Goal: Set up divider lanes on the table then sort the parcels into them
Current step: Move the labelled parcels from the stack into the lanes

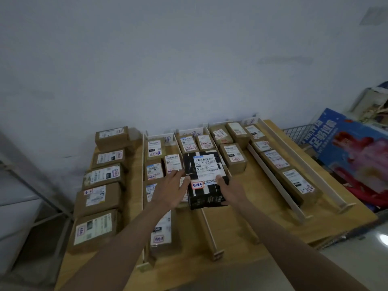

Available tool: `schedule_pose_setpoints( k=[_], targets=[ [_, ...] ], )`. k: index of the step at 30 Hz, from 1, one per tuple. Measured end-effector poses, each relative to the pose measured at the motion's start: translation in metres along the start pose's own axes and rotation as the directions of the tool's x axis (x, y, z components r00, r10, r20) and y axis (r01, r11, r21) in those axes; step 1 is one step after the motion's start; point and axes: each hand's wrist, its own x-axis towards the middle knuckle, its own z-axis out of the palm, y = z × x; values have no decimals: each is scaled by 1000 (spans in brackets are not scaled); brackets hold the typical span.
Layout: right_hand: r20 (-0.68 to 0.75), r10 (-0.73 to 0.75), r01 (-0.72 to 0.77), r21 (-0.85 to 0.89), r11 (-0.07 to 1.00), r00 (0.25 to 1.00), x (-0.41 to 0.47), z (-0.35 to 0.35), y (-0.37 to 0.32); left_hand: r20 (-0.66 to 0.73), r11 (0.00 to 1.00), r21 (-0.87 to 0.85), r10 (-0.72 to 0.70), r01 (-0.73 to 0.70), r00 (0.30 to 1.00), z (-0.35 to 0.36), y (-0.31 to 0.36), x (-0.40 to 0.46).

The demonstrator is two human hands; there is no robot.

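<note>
Wooden table [241,232], pale wall behind, divider rails [206,225] laid out. Black parcel [204,181]: over the middle lane, my right hand [227,189] curled round its near edge; left hand [171,191] flat-fingered beside it, apart. Risk: one-handed hold tips it onto the rail or neighbouring brown parcels [155,171].

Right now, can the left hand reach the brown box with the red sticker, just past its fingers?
Probably yes. The left hand is open, and the brown box sits just beyond its fingertips with nothing between them.

wooden table [270,223], divider rails [210,232], labelled parcels [98,198]
</note>
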Motion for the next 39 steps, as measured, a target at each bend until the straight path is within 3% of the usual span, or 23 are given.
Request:
schedule_pose_setpoints(
  k=[8, 22, 31, 39],
  targets=[
    [-23, 40, -40, -10, 999, 999, 1, -41, 41, -41, 996, 59, 66, -64, 997, 35, 32, 5],
    [-26, 157, -159, -107, 981, 987, 80, -99, 80, -50, 977, 117, 188, -181, 981, 102, 73, 93],
    [136, 200, -148, -322, 935, 970, 120, -89, 126, 55, 982, 189, -9, -2, 998, 143, 57, 66],
    [253, 213, -104, -385, 917, 944, 147, -53, 132, 47, 967, 161, -207, 197, 977, 153, 48, 54]
  ],
)
